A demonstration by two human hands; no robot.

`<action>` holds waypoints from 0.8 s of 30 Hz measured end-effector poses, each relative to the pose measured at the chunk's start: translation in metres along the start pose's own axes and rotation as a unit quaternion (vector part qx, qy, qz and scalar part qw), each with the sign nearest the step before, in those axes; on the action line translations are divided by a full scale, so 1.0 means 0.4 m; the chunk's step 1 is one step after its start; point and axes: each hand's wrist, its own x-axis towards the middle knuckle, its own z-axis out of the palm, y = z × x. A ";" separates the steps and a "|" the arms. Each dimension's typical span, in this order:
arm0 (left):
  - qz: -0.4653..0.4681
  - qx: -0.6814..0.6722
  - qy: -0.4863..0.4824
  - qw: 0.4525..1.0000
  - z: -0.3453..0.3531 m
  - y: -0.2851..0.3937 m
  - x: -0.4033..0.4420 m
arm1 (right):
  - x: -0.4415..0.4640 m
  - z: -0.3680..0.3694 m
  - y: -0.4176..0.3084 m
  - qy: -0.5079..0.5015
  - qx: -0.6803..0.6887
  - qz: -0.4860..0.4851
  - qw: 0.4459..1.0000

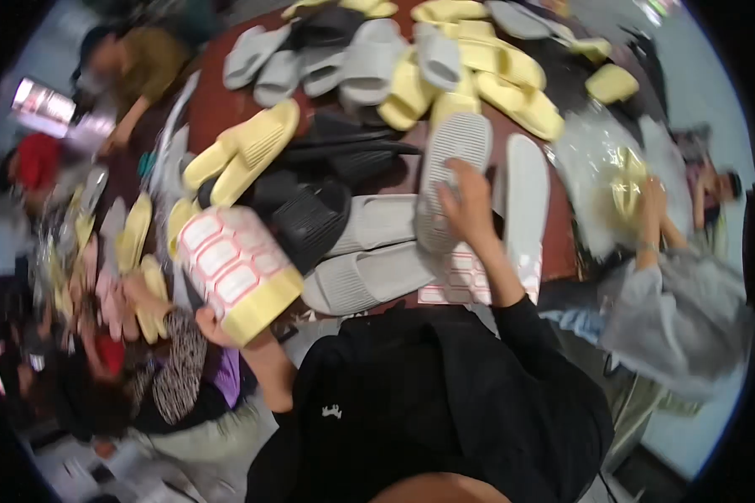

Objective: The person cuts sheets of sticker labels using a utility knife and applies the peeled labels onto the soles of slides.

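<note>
On the left, my left hand (216, 325) is closed on the edge of a sheet of red-outlined white labels (231, 260), held together with a yellow piece (267, 308) that shows beneath it. My right hand (470, 205) touches a grey slipper (455, 151) that lies sole up; its fingers are bent on the sole, and their grip is partly hidden. More label sheets (461, 281) lie under that slipper, by the table's near edge. A pair of grey slippers (369, 281) is between my hands, and a pale slipper sole (526, 193) is just right of my right hand.
Yellow slippers (520, 101), grey slippers (369, 63) and black slippers (310, 222) cover the red table (214, 109). At right, a co-worker's hands (653, 205) handle a clear bag (591, 168) with a yellow slipper. Other people work along the left side.
</note>
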 end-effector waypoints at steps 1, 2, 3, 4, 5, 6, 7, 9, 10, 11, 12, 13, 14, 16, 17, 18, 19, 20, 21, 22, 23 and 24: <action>-0.032 -0.022 -0.011 0.999 0.007 -0.008 -0.003 | -0.035 -0.002 -0.024 0.002 -0.020 -0.021 1.000; -0.058 -0.034 -0.023 0.997 -0.001 -0.020 0.011 | -0.057 0.003 -0.050 0.001 -0.036 -0.044 0.998; -0.093 -0.102 -0.082 0.987 -0.010 -0.029 0.020 | -0.077 0.000 -0.065 -0.022 -0.051 -0.045 0.997; -0.125 -0.169 -0.135 0.968 -0.018 -0.028 0.020 | -0.103 0.003 -0.081 -0.048 -0.061 -0.044 0.996; -0.145 -0.177 -0.138 0.964 -0.023 -0.017 0.019 | -0.130 0.012 -0.091 -0.054 -0.068 -0.029 0.996; -0.166 -0.155 -0.124 0.966 -0.029 -0.004 0.021 | -0.156 0.023 -0.094 -0.058 -0.078 -0.016 0.995; -0.187 -0.138 -0.115 0.966 -0.033 -0.009 0.033 | -0.174 0.031 -0.098 -0.059 -0.061 -0.016 0.996; -0.233 -0.143 -0.114 0.955 -0.020 -0.061 0.056 | -0.201 0.013 -0.115 -0.050 -0.072 0.005 0.996; -0.246 -0.125 -0.145 0.950 -0.001 -0.072 0.069 | -0.203 0.005 -0.134 -0.034 -0.075 0.011 0.997; -0.254 -0.104 -0.177 0.945 0.016 -0.077 0.082 | -0.208 -0.004 -0.143 -0.017 -0.074 0.012 0.997; -0.258 -0.080 -0.209 0.940 0.025 -0.079 0.088 | -0.221 -0.013 -0.147 -0.010 -0.082 0.021 0.996; -0.266 -0.082 -0.215 0.936 0.026 -0.075 0.092 | -0.228 -0.017 -0.151 -0.008 -0.085 0.024 0.996; -0.282 -0.089 -0.186 0.937 0.026 -0.066 0.093 | -0.232 -0.019 -0.152 -0.005 -0.086 0.026 0.996; -0.322 -0.107 -0.145 0.929 0.022 -0.074 0.100 | -0.249 -0.042 -0.134 0.006 -0.100 0.042 0.994; -0.343 -0.116 -0.133 0.923 0.019 -0.086 0.106 | -0.272 -0.061 -0.118 0.052 -0.084 0.070 0.993; -0.375 -0.184 -0.139 0.898 0.018 -0.088 0.110 | -0.298 -0.075 -0.108 0.096 -0.061 0.098 0.989; -0.396 -0.249 -0.142 0.873 0.018 -0.084 0.112 | -0.315 -0.080 -0.095 0.136 -0.035 0.116 0.983; -0.402 -0.276 -0.141 0.861 0.016 -0.078 0.115 | -0.346 -0.080 -0.066 0.191 -0.040 0.174 0.965; -0.409 -0.303 -0.141 0.849 0.016 -0.072 0.118 | -0.375 -0.092 -0.035 0.243 -0.043 0.228 0.942; -0.399 -0.247 -0.167 0.867 0.013 -0.079 0.128 | -0.379 -0.120 -0.023 0.312 -0.007 0.285 0.906; -0.383 -0.188 -0.194 0.883 0.010 -0.087 0.137 | -0.380 -0.151 -0.005 0.375 0.031 0.337 0.863; -0.371 -0.158 -0.209 0.891 0.012 -0.086 0.137 | -0.408 -0.171 0.044 0.375 -0.021 0.372 0.849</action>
